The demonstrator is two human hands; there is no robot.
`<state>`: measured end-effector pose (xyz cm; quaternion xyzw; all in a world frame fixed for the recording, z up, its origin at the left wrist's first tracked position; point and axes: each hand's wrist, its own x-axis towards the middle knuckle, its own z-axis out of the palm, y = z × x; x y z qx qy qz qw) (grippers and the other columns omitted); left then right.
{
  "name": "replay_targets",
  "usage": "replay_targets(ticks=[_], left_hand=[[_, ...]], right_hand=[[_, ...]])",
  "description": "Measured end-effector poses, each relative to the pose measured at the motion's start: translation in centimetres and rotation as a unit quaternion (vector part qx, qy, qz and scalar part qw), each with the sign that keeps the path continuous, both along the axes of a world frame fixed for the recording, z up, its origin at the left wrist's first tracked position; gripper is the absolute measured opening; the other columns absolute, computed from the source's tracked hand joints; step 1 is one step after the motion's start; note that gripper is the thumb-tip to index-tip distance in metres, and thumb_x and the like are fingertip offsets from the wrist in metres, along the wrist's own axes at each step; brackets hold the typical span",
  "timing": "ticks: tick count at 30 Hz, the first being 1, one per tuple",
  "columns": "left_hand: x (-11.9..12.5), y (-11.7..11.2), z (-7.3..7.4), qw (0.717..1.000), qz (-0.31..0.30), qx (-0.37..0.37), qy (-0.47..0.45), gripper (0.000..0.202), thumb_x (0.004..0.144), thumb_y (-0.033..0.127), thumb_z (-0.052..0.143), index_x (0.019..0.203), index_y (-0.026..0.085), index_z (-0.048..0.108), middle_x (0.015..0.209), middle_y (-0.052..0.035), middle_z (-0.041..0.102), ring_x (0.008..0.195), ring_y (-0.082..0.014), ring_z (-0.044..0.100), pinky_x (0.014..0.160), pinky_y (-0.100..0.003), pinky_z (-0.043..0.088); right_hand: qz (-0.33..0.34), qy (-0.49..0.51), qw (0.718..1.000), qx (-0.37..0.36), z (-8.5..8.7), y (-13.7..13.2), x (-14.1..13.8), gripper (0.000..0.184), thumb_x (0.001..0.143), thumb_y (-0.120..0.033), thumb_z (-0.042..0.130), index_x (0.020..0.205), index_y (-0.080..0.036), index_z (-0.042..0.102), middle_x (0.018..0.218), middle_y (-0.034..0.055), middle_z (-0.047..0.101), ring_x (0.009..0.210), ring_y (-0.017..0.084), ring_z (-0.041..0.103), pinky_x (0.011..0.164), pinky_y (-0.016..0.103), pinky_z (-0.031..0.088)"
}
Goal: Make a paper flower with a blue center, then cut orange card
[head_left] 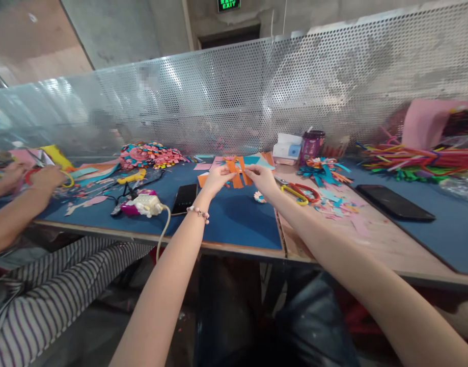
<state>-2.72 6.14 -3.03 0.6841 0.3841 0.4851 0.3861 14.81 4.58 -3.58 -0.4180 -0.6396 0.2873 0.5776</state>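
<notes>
Both of my hands are raised over the blue mat [241, 229], pinching an orange paper piece cut into strips [237, 179] between them. My left hand [217, 181], with a beaded bracelet [199, 213] at the wrist, grips its left side. On the other side, my right hand [263, 179] has thumb and fingers closed on the paper's edge. Sheets of coloured paper [267, 160] lie just behind. Under my right wrist is a small rolled paper flower [258, 197]. Scissors with yellow and red handles [300, 193] rest right of it.
A co-worker's hands [46, 178] hold scissors at the left. A black phone [185, 199] and a glue gun [142, 205] lie left of me. Paper flowers [149, 155] are heaped behind. At right are paper scraps [338, 204], a cup [313, 145], pipe cleaners [402, 155] and another phone [394, 202].
</notes>
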Motion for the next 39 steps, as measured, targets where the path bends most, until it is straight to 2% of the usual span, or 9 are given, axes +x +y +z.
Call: replay_targets(ticks=[5, 11, 21, 27, 31, 35, 39], left_hand=[[0.7, -0.9, 0.5, 1.0, -0.008, 0.008, -0.001, 0.028, 0.079, 0.026, 0.072, 0.102, 0.013, 0.067, 0.099, -0.0109, 0.073, 0.079, -0.0177, 0.069, 0.057, -0.023, 0.052], [0.8, -0.7, 0.1, 1.0, -0.014, 0.012, 0.001, 0.025, 0.078, 0.025, 0.073, 0.099, 0.013, 0.066, 0.093, -0.0099, 0.074, 0.073, -0.017, 0.068, 0.058, -0.024, 0.052], [0.8, -0.5, 0.0, 1.0, -0.017, 0.008, 0.001, 0.026, 0.077, 0.026, 0.074, 0.098, 0.013, 0.067, 0.091, -0.01, 0.074, 0.075, -0.0171, 0.068, 0.059, -0.024, 0.052], [0.8, -0.7, 0.0, 1.0, -0.015, 0.004, 0.003, 0.03, 0.076, 0.031, 0.076, 0.098, 0.013, 0.068, 0.093, -0.0105, 0.074, 0.077, -0.0178, 0.069, 0.06, -0.024, 0.052], [0.8, -0.7, 0.0, 1.0, -0.023, 0.0, 0.001, 0.032, 0.076, 0.034, 0.076, 0.098, 0.012, 0.069, 0.095, -0.0118, 0.074, 0.079, -0.0192, 0.07, 0.059, -0.025, 0.053], [0.6, -0.3, -0.2, 1.0, -0.022, 0.003, 0.003, 0.029, 0.076, 0.03, 0.076, 0.098, 0.012, 0.069, 0.096, -0.0127, 0.074, 0.081, -0.0201, 0.07, 0.06, -0.026, 0.054], [0.4, 0.1, -0.5, 1.0, -0.023, 0.007, 0.009, 0.028, 0.076, 0.029, 0.075, 0.099, 0.013, 0.069, 0.096, -0.0125, 0.074, 0.082, -0.0211, 0.071, 0.061, -0.028, 0.055]], right_hand=[[0.005, -0.002, 1.0, -0.006, -0.7, -0.2, -0.2, 0.022, 0.079, -0.031, 0.062, 0.083, -0.012, 0.071, 0.078, 0.005, 0.069, 0.069, 0.015, 0.056, 0.067, 0.027, 0.044], [0.012, 0.024, 0.999, -0.022, -1.3, -0.3, -0.4, 0.019, 0.077, -0.03, 0.063, 0.083, -0.012, 0.069, 0.077, 0.0045, 0.067, 0.068, 0.015, 0.057, 0.069, 0.028, 0.045], [0.037, 0.057, 0.996, -0.052, -1.2, -0.7, -0.4, 0.016, 0.079, -0.025, 0.063, 0.083, -0.011, 0.069, 0.075, 0.0039, 0.067, 0.066, 0.013, 0.057, 0.068, 0.027, 0.047], [0.075, 0.086, 0.991, -0.069, -1.3, -0.8, -0.6, 0.014, 0.074, -0.022, 0.071, 0.083, -0.012, 0.068, 0.078, 0.0045, 0.071, 0.07, 0.014, 0.063, 0.068, 0.027, 0.051], [0.069, 0.107, 0.988, -0.086, -1.6, -0.5, -0.3, 0.008, 0.076, -0.02, 0.069, 0.079, -0.012, 0.068, 0.074, 0.0044, 0.07, 0.067, 0.015, 0.063, 0.065, 0.028, 0.052], [0.061, 0.142, 0.984, -0.091, -1.5, -0.5, -0.1, 0.008, 0.079, -0.021, 0.067, 0.08, -0.013, 0.066, 0.075, 0.0037, 0.069, 0.067, 0.015, 0.064, 0.067, 0.029, 0.054], [0.088, 0.167, 0.977, -0.096, -1.1, -0.7, 0.1, 0.009, 0.081, -0.022, 0.067, 0.082, -0.014, 0.067, 0.079, 0.0038, 0.07, 0.071, 0.016, 0.066, 0.071, 0.031, 0.056]])
